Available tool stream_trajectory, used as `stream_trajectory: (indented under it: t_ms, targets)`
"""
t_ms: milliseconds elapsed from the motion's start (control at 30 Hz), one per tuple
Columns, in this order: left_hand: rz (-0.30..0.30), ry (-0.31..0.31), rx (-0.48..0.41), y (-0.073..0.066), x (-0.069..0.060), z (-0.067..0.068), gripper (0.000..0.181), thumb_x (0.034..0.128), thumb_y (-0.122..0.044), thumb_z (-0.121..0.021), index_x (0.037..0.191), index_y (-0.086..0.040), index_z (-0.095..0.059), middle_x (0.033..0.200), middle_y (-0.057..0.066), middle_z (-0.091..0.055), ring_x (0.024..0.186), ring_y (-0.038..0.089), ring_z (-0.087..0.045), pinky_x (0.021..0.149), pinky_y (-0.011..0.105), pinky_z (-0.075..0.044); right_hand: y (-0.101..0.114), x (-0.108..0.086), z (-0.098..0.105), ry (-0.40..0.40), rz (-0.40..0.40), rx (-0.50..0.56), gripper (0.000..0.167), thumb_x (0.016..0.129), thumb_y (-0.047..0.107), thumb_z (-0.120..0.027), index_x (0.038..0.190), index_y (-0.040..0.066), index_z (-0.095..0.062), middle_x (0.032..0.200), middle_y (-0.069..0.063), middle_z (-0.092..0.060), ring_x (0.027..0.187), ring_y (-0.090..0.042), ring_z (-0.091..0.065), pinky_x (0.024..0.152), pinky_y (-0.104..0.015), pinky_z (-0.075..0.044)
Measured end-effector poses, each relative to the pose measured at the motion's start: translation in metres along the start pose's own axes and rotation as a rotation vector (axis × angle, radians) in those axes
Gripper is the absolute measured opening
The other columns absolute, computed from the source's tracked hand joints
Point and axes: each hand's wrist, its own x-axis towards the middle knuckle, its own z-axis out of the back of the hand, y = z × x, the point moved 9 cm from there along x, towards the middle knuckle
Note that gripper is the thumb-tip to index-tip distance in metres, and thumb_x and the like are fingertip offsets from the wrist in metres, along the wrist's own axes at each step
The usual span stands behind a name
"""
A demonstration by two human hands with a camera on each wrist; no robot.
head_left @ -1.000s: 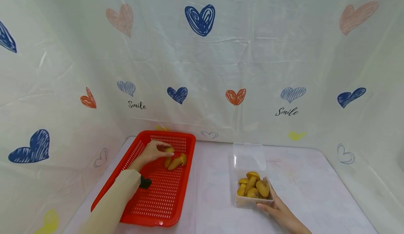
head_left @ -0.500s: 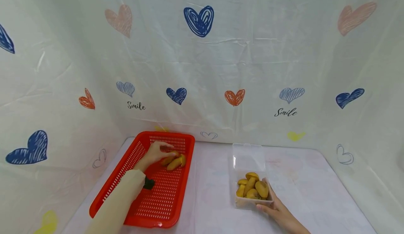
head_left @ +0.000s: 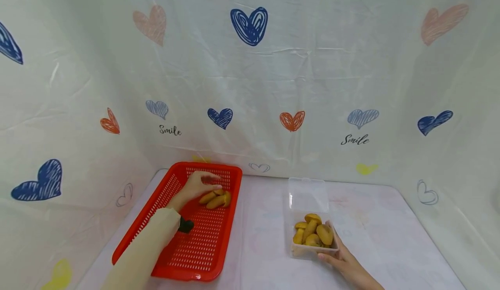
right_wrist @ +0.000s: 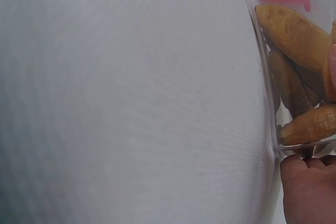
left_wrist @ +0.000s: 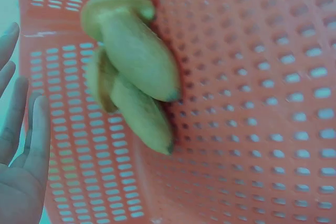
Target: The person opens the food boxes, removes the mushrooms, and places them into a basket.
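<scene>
- Head view: the left hand [head_left: 195,186] is lifting away, holding nothing.
- Close by it, the just-released mushroom [head_left: 208,197] is lying beside a second mushroom [head_left: 216,202] in the red basket [head_left: 195,277]; this placement is apparently finishing.
- The right hand [head_left: 340,259] is gripping the clear box [head_left: 302,251] holding more mushrooms [head_left: 311,227].

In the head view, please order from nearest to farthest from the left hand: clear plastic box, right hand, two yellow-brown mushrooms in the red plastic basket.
1. Two yellow-brown mushrooms: in the basket, by the left hand.
2. Clear plastic box: farther right.
3. Right hand: at the box's right side.
</scene>
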Motion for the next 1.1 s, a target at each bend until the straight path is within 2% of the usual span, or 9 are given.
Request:
stream_trajectory:
  t_ms: [200, 367, 433, 500, 600, 633, 833, 1000, 1100]
  targets:
    - [-0.011, 0.022, 0.013, -0.021, 0.002, -0.001, 0.041, 0.0854, -0.022, -0.081, 0.121, -0.005, -0.071, 0.12, 0.009, -0.069, 0.113, 0.03, -0.059, 0.095, 0.049, -0.051, -0.001, 0.0, -0.001, 0.002, 0.017, 0.004, 0.098, 0.1, 0.018, -0.062, 0.158, 0.016, 0.016, 0.163, -0.019, 0.016, 0.146, -0.047, 0.011, 0.107, -0.027, -0.029]
    - [-0.037, 0.047, 0.009, -0.042, 0.003, -0.006, 0.041, 0.0861, -0.023, -0.081, 0.122, -0.005, -0.071, 0.121, 0.008, -0.068, 0.113, 0.03, -0.059, 0.096, 0.047, -0.051, -0.003, 0.001, -0.002, 0.009, 0.018, 0.01, 0.098, 0.099, 0.018, -0.063, 0.158, 0.014, 0.016, 0.164, -0.016, 0.017, 0.146, -0.043, 0.014, 0.102, -0.016, -0.026]
    - [-0.045, 0.06, -0.015, -0.052, 0.004, -0.01, 0.041, 0.0863, -0.021, -0.081, 0.123, -0.005, -0.07, 0.122, 0.008, -0.068, 0.113, 0.03, -0.06, 0.095, 0.045, -0.052, -0.003, 0.001, -0.002, 0.004, 0.016, 0.009, 0.098, 0.099, 0.019, -0.063, 0.158, 0.014, 0.016, 0.164, -0.016, 0.017, 0.146, -0.043, 0.013, 0.105, -0.02, -0.026]
    - [-0.055, 0.077, -0.039, -0.063, 0.006, -0.015, 0.041, 0.0865, -0.02, -0.08, 0.123, -0.005, -0.07, 0.122, 0.009, -0.067, 0.112, 0.031, -0.061, 0.093, 0.041, -0.054, -0.003, 0.0, -0.002, 0.003, 0.017, 0.015, 0.098, 0.099, 0.018, -0.063, 0.158, 0.014, 0.016, 0.163, -0.018, 0.017, 0.147, -0.044, -0.005, 0.107, -0.024, -0.03]
    - [-0.066, 0.115, -0.084, -0.079, 0.008, -0.026, 0.042, 0.0868, -0.018, -0.08, 0.125, -0.004, -0.069, 0.123, 0.011, -0.067, 0.11, 0.031, -0.062, 0.09, 0.037, -0.056, -0.003, -0.001, -0.003, 0.013, 0.028, 0.027, 0.098, 0.1, 0.016, -0.062, 0.157, 0.013, 0.017, 0.162, -0.022, 0.018, 0.139, -0.044, -0.032, 0.105, -0.026, -0.039]
    - [-0.07, 0.128, -0.1, -0.084, 0.009, -0.031, 0.043, 0.087, -0.016, -0.079, 0.126, -0.004, -0.068, 0.123, 0.011, -0.067, 0.11, 0.031, -0.062, 0.089, 0.035, -0.056, -0.004, -0.001, -0.003, 0.013, 0.02, 0.036, 0.099, 0.099, 0.016, -0.063, 0.157, 0.014, 0.017, 0.162, -0.02, 0.018, 0.138, -0.042, -0.034, 0.099, -0.019, -0.041]
    - [-0.108, 0.24, -0.188, -0.118, 0.009, -0.065, 0.041, 0.0884, -0.012, -0.077, 0.128, -0.007, -0.067, 0.127, 0.009, -0.065, 0.113, 0.028, -0.063, 0.088, 0.034, -0.056, -0.007, -0.001, -0.001, -0.005, -0.017, 0.049, 0.101, 0.098, 0.02, -0.065, 0.158, 0.016, 0.016, 0.164, -0.014, 0.017, 0.147, -0.04, -0.002, 0.098, -0.013, -0.037]
    - [-0.162, 0.314, -0.232, -0.144, 0.011, -0.09, 0.04, 0.0881, -0.01, -0.077, 0.127, -0.005, -0.068, 0.125, 0.008, -0.066, 0.113, 0.028, -0.063, 0.089, 0.033, -0.056, -0.006, 0.0, -0.003, 0.016, -0.01, 0.074, 0.101, 0.099, 0.018, -0.064, 0.157, 0.016, 0.018, 0.163, -0.015, 0.02, 0.143, -0.043, -0.022, 0.099, -0.016, -0.039]
    - [-0.176, 0.336, -0.24, -0.155, 0.013, -0.103, 0.04, 0.0881, -0.009, -0.077, 0.126, -0.004, -0.068, 0.124, 0.008, -0.067, 0.114, 0.03, -0.063, 0.089, 0.032, -0.056, -0.003, 0.001, -0.002, 0.02, 0.01, 0.086, 0.1, 0.099, 0.016, -0.063, 0.157, 0.016, 0.018, 0.163, -0.015, 0.021, 0.145, -0.043, -0.019, 0.098, -0.012, -0.037]
